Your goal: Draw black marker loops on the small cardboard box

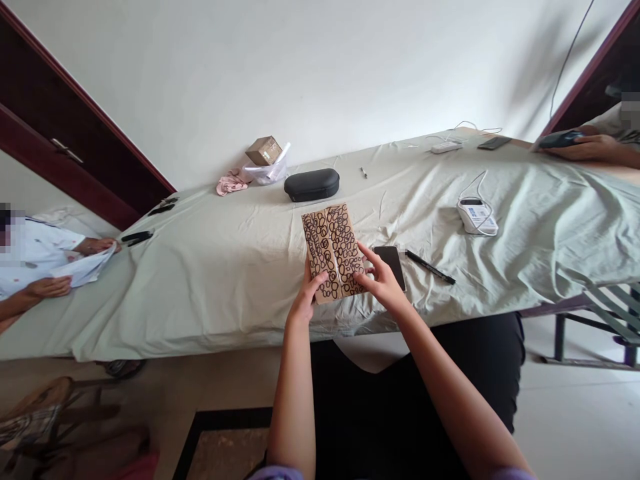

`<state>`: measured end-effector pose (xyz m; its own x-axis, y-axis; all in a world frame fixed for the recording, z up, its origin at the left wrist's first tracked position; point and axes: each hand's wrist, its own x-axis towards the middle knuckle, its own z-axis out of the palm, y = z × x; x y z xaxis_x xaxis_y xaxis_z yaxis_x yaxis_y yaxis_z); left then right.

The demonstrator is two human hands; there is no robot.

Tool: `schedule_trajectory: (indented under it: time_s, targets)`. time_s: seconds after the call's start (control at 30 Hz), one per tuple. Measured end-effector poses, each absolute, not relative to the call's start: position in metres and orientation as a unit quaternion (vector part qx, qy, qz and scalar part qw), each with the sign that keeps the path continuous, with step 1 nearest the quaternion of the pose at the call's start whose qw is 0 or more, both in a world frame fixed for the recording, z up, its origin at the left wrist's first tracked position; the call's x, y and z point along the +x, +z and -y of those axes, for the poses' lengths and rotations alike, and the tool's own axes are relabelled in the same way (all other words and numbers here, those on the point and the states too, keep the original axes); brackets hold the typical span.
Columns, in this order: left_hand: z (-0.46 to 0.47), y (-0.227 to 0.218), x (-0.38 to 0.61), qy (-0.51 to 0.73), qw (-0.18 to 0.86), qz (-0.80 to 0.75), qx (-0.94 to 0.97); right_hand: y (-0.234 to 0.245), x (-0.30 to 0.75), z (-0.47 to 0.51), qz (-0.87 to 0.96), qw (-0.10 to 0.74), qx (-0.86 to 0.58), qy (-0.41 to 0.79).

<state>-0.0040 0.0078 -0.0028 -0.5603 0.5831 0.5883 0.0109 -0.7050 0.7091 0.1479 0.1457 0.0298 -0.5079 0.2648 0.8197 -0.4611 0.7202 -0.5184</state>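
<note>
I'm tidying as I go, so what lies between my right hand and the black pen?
In the head view, a dark phone-like slab lies there on the cloth, partly hidden by your right hand.

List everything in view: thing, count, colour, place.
Tablecloth: 1, pale green, across centre
Wall: 1, white, back
Doorways: 2, dark red, both sides
Patterned box: 1, brown and black, centre
Case: 1, black, behind box
Flat slabs: 2, dark, right
Pen: 1, black, right of nearer slab
Slim item: 1, dark, right of case
Corded devices: 2, white, right
Bag: 1, whitish, back
Carton: 1, brown, atop bag
Cloth: 1, pink, left of bag
Dark clutter: count unclear, black, left
People: 2, pale tops, both edges
Held sheet: 1, white, left person
Held object: 1, dark, right person
Stool: 1, brown, lower left
Slatted seat: 1, green, lower right
Trousers: 1, black, bottom
Left hand: 1, bare, on box
Right hand: 1, bare, on box
</note>
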Motion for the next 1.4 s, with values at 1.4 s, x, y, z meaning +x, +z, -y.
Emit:
schedule_trajectory:
  time_s: [1.4]
  targets:
    - [-0.007, -0.018, 0.000, 0.782, 0.214, -0.335, 0.479, 0.047, 0.181, -0.206, 0.815, 0.440, -0.287, 0.244]
